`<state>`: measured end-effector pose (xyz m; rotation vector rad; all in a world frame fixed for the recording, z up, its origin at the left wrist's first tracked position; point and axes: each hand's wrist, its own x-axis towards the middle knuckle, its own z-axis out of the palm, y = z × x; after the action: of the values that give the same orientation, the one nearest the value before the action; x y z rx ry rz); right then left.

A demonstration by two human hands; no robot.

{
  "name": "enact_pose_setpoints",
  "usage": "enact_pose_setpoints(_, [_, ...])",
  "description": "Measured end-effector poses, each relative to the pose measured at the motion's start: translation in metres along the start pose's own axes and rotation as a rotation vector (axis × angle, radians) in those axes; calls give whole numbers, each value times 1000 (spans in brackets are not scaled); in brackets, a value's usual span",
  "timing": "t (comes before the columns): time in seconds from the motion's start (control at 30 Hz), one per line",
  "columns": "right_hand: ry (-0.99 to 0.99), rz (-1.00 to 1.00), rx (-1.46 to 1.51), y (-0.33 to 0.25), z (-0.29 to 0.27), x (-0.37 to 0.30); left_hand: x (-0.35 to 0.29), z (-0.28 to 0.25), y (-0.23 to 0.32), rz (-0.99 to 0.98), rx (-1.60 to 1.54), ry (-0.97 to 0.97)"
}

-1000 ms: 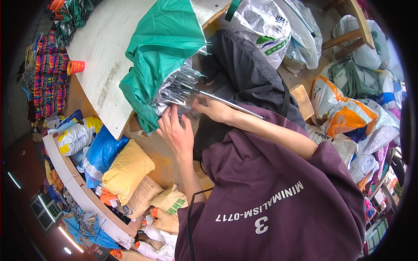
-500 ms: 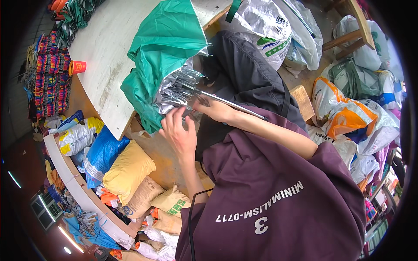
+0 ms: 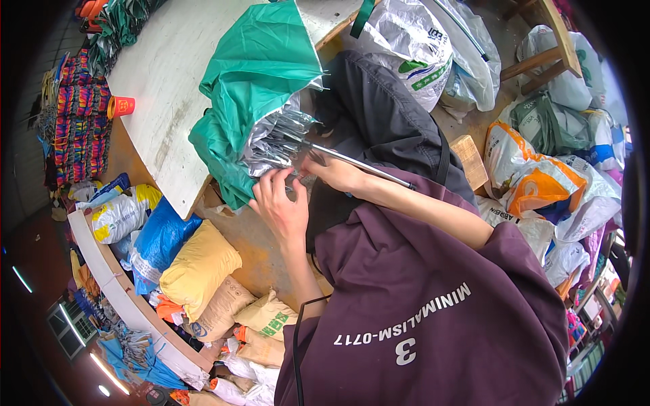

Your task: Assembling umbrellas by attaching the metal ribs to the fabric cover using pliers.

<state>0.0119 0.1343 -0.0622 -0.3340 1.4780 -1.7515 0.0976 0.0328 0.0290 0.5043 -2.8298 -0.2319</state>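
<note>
A partly folded green umbrella (image 3: 261, 61) lies across my lap and the table edge, its silver lining and bunched metal ribs (image 3: 274, 139) facing me. The umbrella's metal shaft (image 3: 376, 170) slants down to the right, over my right wrist. Just below the ribs, my right hand (image 3: 335, 174) has its fingers closed together; whatever they pinch is hidden. Close beside it, my left hand (image 3: 281, 206) bends its fingers toward the thumb, fingertips at the lower edge of the silver lining. Anything held between those fingertips is too small to make out.
A white table (image 3: 159, 88) stands ahead, with an orange-red cup (image 3: 122, 107) near its left edge. Stuffed sacks, including a yellow sack (image 3: 201, 267), lie at lower left. White plastic bags (image 3: 406, 44), a wooden block (image 3: 468, 162) and a wooden stool (image 3: 552, 54) are to the right.
Both hands stay at the ribs with only slight finger shifts. The umbrella has hardly moved.
</note>
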Motion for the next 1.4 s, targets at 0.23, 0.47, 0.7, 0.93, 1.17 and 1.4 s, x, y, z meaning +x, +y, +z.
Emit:
enact_pose_setpoints(0.23, [-44, 41, -152, -21, -5, -6, 1, 4, 7, -4, 18, 41])
enact_pose_setpoints(0.47, [-44, 3, -127, -28, -4, -10, 8, 3, 18, -65, 57, 1])
enact_pose_setpoints(0.7, [65, -103, -108, -30, 0, -14, 6, 1, 12, -54, -4, -37])
enact_pose_setpoints(0.93, [-8, -62, 42, -35, -1, -17, 1, 4, -2, -57, -228, -48])
enact_pose_setpoints(1.17, [12, -150, -181, -48, 7, -36, -7, 2, -11, -144, -449, -41])
enact_pose_setpoints(1.4, [0, -150, -676, -86, 9, -62, -10, 2, -14, -149, -481, -37])
